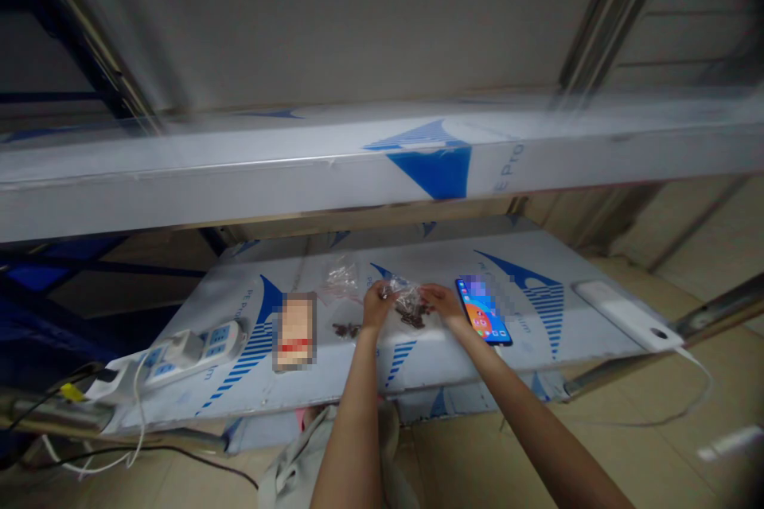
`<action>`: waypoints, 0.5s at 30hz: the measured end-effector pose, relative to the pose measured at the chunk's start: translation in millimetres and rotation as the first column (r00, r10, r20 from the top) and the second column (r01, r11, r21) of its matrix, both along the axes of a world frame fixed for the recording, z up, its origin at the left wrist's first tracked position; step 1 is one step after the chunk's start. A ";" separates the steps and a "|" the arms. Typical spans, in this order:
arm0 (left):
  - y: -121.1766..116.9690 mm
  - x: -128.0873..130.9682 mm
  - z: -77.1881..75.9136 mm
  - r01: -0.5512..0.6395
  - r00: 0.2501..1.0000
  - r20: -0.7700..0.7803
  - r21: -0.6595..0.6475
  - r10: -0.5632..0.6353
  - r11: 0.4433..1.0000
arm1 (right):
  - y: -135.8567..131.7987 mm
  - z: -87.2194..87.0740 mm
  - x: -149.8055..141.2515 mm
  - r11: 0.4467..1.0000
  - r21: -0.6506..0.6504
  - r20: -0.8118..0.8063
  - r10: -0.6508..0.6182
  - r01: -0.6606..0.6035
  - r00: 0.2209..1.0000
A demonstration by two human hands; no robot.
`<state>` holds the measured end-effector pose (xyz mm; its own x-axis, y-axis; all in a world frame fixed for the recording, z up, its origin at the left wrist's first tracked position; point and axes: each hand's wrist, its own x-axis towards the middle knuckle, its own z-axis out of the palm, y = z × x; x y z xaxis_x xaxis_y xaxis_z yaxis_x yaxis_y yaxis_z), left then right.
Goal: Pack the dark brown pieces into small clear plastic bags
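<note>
Blue-printed film covers the steel shelf [334, 382]; a second film-wrapped shelf [239, 175] runs across above it and cuts off the view ahead. Clock taken from between the hands, 12 pointing away from the person. Left hand [377, 306] at 9, fingers closed in a pinch on a transparent plastic bag [399, 290]. Right hand [440, 304] at 3, fingers extended toward the bag; whether they grip it, cannot tell. Small dark pieces [411, 318] at 6, right under the bag, kind unclear, and cannot tell if inside it. Similar dark pieces [346, 330] at 9, past the left hand. Second transparent bag [341, 278] at 10, contents hard to make out. Smartphone [482, 310] at 3, just beside the right hand, screen lit, top pixelated. Pixelated packet [294, 332] at 9, label unreadable. Power strip [191, 354] farther out at 9, near the shelf's edge. White bar-shaped device [626, 315] at 3, at the far right edge, cable running off. Open shelf surface at 6 before the front edge. Grey cloth [316, 461] below that edge, partly behind the left forearm.
</note>
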<state>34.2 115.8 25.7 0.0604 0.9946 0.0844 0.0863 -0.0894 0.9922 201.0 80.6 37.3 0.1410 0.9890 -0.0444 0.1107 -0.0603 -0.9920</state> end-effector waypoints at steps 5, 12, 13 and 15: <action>10.0 5.0 9.6 -0.059 0.998 0.043 0.123 0.054 0.991 | 10.5 -20.6 3.4 1.000 -0.006 -0.060 0.005 -0.005 0.998; 17.1 12.1 23.3 0.009 0.998 0.060 0.145 -0.018 0.989 | 20.1 -48.1 6.8 0.985 0.167 0.246 -0.005 -0.037 0.969; 16.9 12.0 20.8 0.034 0.997 0.070 0.142 -0.044 0.989 | 20.6 -50.2 7.0 0.982 0.185 0.297 -0.013 -0.044 0.955; 15.3 10.6 13.4 0.069 0.996 0.051 0.132 -0.076 0.989 | 21.1 -52.9 7.3 0.973 0.223 0.381 -0.035 -0.055 0.924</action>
<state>44.8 131.1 39.1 0.1236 0.9681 0.2178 0.0195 -0.2218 0.9749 208.3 101.6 -15.6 0.0923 0.9677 0.2347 0.4814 0.1629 -0.8612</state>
